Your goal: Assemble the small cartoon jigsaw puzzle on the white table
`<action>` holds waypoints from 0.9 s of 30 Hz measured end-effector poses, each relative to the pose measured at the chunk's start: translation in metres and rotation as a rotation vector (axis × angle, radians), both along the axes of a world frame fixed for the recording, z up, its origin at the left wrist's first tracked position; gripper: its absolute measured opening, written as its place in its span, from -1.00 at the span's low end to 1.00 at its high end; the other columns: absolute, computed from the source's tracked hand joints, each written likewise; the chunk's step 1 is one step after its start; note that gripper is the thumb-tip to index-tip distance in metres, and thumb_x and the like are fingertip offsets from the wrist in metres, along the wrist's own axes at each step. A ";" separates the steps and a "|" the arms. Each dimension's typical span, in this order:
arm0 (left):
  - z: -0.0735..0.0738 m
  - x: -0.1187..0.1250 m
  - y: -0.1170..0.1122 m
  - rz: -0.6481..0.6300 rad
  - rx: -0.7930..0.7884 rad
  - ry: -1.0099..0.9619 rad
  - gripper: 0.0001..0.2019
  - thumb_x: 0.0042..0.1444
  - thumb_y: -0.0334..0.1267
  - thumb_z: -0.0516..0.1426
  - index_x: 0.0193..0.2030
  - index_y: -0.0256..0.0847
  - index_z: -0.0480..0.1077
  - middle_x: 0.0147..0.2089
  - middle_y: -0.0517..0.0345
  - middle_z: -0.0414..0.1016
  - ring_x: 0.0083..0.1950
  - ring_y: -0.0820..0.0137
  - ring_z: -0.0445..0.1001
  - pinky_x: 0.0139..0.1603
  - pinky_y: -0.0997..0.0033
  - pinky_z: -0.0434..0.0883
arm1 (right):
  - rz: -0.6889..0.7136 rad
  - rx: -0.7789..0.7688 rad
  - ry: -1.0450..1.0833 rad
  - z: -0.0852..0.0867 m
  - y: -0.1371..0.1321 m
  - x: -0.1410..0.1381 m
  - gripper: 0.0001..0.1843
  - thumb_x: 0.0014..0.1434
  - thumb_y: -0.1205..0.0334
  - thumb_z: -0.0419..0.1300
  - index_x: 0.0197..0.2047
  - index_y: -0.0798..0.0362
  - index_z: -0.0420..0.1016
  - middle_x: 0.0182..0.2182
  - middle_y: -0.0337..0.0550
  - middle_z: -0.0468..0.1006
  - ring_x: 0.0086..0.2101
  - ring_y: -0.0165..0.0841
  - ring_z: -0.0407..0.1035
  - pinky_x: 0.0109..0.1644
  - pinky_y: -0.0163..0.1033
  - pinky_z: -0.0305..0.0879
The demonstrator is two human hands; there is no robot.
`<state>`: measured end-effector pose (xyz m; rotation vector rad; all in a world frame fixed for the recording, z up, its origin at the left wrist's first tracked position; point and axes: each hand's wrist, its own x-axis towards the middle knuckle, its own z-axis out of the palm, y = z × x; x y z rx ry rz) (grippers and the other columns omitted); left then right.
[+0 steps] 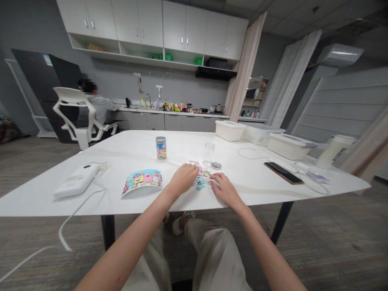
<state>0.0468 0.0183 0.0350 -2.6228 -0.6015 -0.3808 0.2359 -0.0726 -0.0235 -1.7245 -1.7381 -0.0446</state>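
A small heap of colourful puzzle pieces (202, 177) lies on the white table (127, 149) in front of me. My left hand (182, 178) rests at the heap's left side, fingers curled down onto the pieces. My right hand (223, 188) lies at its right side, fingertips touching the pieces. Whether either hand grips a piece is hidden. A cartoon picture card (142, 180) lies to the left of my left hand. Behind the heap stand a printed tin (161, 147), a clear glass jar (208, 153) and a round lid (216, 165).
A white power bank (78, 180) with a trailing cable lies at the left. A black phone (283, 172), white lidded boxes (229, 130) and a white jug (332, 151) occupy the right side. A person sits in a white chair (74, 113) by the kitchen counter behind.
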 end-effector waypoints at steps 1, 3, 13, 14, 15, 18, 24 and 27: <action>0.002 0.006 0.007 -0.029 -0.006 0.015 -0.81 0.25 -0.47 -0.03 -0.14 -0.35 0.39 -0.16 -0.11 0.50 -0.08 0.19 0.47 -0.05 0.19 0.34 | 0.013 -0.018 -0.034 0.002 -0.001 -0.002 -0.66 0.26 0.27 0.02 0.06 0.06 0.44 0.10 0.05 0.39 0.12 -0.20 0.29 0.19 -0.04 0.22; 0.001 0.016 0.020 -0.057 -0.026 0.015 -0.81 0.25 -0.46 -0.03 -0.15 -0.35 0.40 -0.16 -0.10 0.51 -0.08 0.19 0.48 -0.05 0.19 0.35 | 0.025 -0.087 -0.083 0.006 -0.004 -0.007 -0.61 0.31 0.22 -0.02 0.15 0.04 0.37 0.25 0.04 0.28 0.24 -0.17 0.15 0.25 0.04 0.15; -0.027 0.022 0.023 -0.204 -0.160 -0.044 -0.72 0.33 -0.29 -0.09 0.00 -0.26 0.39 0.08 -0.04 0.49 0.14 0.28 0.41 0.17 0.23 0.27 | 0.079 -0.305 -0.146 0.018 -0.006 -0.015 -0.51 0.38 0.09 -0.14 0.29 0.00 0.25 0.34 -0.05 0.17 0.33 -0.19 -0.01 0.34 0.26 -0.14; -0.027 0.022 0.021 -0.195 -0.170 -0.038 -0.72 0.34 -0.28 -0.09 -0.04 -0.26 0.41 0.02 -0.03 0.52 0.09 0.28 0.44 0.15 0.23 0.28 | 0.081 -0.288 -0.156 0.017 -0.006 -0.015 -0.52 0.38 0.10 -0.13 0.27 0.01 0.28 0.32 -0.02 0.21 0.30 -0.19 0.04 0.34 0.24 -0.12; -0.025 0.022 0.019 -0.181 -0.177 -0.034 -0.73 0.33 -0.27 -0.09 -0.07 -0.26 0.42 -0.02 -0.02 0.53 0.05 0.28 0.46 0.13 0.23 0.29 | 0.083 -0.271 -0.166 0.017 -0.006 -0.015 -0.53 0.37 0.12 -0.12 0.25 0.03 0.31 0.29 0.01 0.25 0.28 -0.19 0.09 0.33 0.23 -0.09; -0.021 0.019 0.018 -0.137 -0.192 -0.039 -0.73 0.33 -0.28 -0.08 -0.14 -0.28 0.43 -0.09 -0.01 0.54 -0.01 0.28 0.47 0.11 0.24 0.29 | 0.077 -0.215 -0.184 0.015 -0.005 -0.014 -0.57 0.36 0.17 -0.09 0.20 0.04 0.36 0.22 0.03 0.34 0.22 -0.20 0.18 0.33 0.16 -0.04; -0.021 0.011 0.028 -0.081 -0.243 -0.095 -0.72 0.31 -0.34 -0.09 -0.19 -0.28 0.45 -0.11 0.01 0.55 -0.01 0.30 0.47 0.07 0.30 0.31 | 0.101 -0.159 -0.185 0.010 -0.001 -0.011 -0.59 0.35 0.19 -0.06 0.15 0.11 0.40 0.18 0.03 0.38 0.19 -0.24 0.23 0.31 -0.01 0.05; -0.022 0.011 0.029 -0.082 -0.250 -0.099 -0.71 0.31 -0.34 -0.09 -0.15 -0.28 0.46 -0.07 -0.02 0.55 0.02 0.29 0.47 0.08 0.30 0.32 | 0.113 -0.150 -0.180 0.010 0.000 -0.010 -0.59 0.33 0.18 -0.02 0.15 0.13 0.40 0.18 0.04 0.37 0.19 -0.22 0.22 0.32 -0.01 0.06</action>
